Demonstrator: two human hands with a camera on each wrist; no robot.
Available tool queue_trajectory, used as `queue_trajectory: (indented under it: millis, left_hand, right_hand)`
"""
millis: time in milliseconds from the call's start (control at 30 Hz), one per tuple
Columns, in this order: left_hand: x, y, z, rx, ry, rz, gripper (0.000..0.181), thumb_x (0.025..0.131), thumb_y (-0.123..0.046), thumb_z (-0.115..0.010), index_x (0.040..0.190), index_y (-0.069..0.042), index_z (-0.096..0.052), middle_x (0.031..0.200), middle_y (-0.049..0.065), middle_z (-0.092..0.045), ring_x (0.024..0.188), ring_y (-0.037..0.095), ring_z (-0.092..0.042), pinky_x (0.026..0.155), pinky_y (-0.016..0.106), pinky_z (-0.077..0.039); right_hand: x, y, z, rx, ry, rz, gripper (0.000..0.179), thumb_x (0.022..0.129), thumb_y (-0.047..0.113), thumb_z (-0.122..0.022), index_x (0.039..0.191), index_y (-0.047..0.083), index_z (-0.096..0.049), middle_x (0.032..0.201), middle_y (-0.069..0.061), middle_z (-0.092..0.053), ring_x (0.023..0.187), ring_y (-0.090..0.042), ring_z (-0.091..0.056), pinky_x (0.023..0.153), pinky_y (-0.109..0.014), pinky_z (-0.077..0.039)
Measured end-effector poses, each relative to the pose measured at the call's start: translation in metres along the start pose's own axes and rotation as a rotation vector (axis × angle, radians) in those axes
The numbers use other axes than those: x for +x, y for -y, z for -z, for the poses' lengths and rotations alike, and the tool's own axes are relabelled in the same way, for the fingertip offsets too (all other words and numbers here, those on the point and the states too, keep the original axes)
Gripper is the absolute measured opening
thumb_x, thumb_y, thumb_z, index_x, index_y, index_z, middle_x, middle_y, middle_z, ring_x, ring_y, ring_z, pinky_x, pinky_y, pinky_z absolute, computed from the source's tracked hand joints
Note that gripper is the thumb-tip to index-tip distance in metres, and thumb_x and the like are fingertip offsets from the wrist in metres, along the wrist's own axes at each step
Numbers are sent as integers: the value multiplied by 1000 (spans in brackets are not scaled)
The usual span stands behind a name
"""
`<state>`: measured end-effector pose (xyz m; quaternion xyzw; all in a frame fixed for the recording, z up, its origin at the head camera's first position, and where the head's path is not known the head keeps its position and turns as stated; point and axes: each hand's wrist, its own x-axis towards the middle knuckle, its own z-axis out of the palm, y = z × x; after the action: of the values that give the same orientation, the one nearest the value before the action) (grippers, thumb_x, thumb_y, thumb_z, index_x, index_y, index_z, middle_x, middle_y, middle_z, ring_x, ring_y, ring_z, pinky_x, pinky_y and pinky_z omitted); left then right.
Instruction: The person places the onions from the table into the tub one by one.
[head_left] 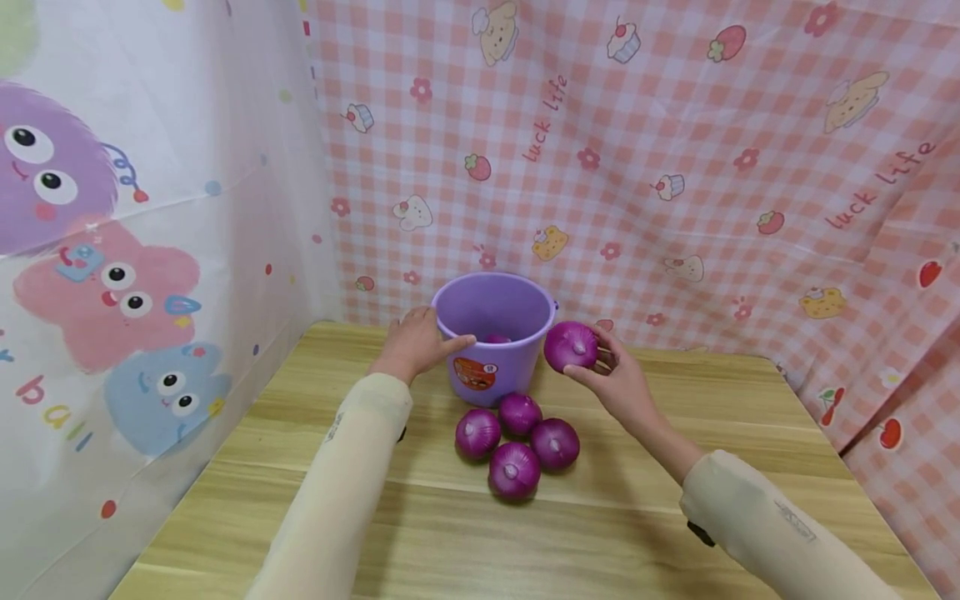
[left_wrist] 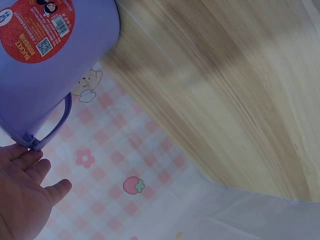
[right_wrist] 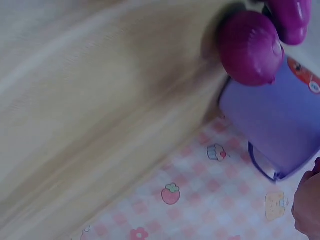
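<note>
A purple bucket [head_left: 491, 367] stands at the back of the table. My left hand [head_left: 414, 342] holds its left rim, the thumb lying over the front edge; in the left wrist view, fingertips [left_wrist: 34, 154] touch the rim beside the handle joint. Right of the bucket, my right hand [head_left: 618, 379] grips a red onion [head_left: 572, 347] raised near rim height, thumb in front and fingers behind. Inside the bucket, the top of another red onion [head_left: 497, 339] shows. Several more red onions [head_left: 514, 471] lie clustered on the table before the bucket.
The wooden table [head_left: 637, 533] ends just behind the bucket, against a pink checked cloth [head_left: 675, 125]. A white cartoon-printed cloth [head_left: 225, 108] hangs along the left side. The bucket's handle [left_wrist: 62, 120] hangs down its far side.
</note>
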<state>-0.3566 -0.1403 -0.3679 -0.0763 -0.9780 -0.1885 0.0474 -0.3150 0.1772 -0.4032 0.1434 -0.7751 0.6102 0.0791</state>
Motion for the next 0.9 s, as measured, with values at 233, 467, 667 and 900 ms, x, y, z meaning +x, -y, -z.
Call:
queue_trajectory:
  millis: [233,467,667,900]
  left_hand:
    - [1,2,0,-11,2,7,99,88,-69,-57,151,5,-33,147,24,-43,137,38,-38,117,60,-17]
    - [0,2,0,7,-2,13,101,87,-71,-55,150,4,-34,147,23,-44,137,37,-38,117,59,-19]
    - [0,1,0,0,1,14,100,88,-71,-56,151,3,-34,147,23,-43,138,37,-38,118,59,-18]
    - [-1,0,0,-10,3,7,97,88,-69,-57,151,3,-34,147,23,-44,138,37,-38,118,59,-18]
  right_hand:
    - [27,10,-10,-3,-58,5,73,85,17,-81,147,6,-44,139,-17,-52,125,-30,-53,105,-41,-46]
    - [51,22,-24,7,-111,-15,77,84,24,-82,149,7,-43,137,-18,-52,122,-30,-55,101,-41,-50]
    - [67,27,-34,-45,-161,-65,77,83,32,-82,148,11,-46,137,-15,-55,122,-29,-56,104,-41,-46]
    - [77,30,-46,-34,-147,-97,76,85,28,-80,149,11,-44,140,-18,-53,125,-32,-52,103,-44,-47]
